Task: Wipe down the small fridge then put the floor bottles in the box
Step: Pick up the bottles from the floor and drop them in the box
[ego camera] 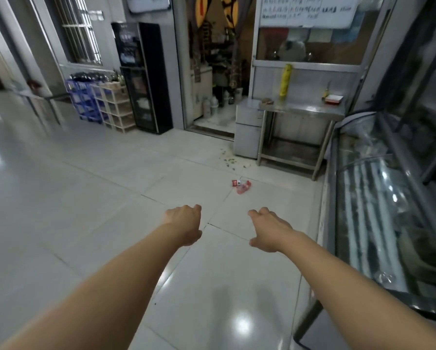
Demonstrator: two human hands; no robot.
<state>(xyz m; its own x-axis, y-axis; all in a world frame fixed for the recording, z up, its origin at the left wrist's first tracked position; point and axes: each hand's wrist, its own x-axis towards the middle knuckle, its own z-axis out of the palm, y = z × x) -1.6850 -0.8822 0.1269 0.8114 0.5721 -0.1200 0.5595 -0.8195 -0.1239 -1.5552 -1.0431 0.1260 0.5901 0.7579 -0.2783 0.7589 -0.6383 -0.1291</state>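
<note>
Both hands, left (pixel 184 223) & right (pixel 268 229), we're holding out empty, fingers loosely curled, w/ red crushed plastic bottles (pixel 242 186) lying on pale tiled floor (pixel 98 188) ahead.

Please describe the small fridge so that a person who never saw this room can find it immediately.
Look at the steel table against the far wall, under the window with paper notices. The small fridge stands on the floor at its left end, beside the open doorway. It is a pale, low, boxy cabinet, unlike the tall black cooler further left.
</note>
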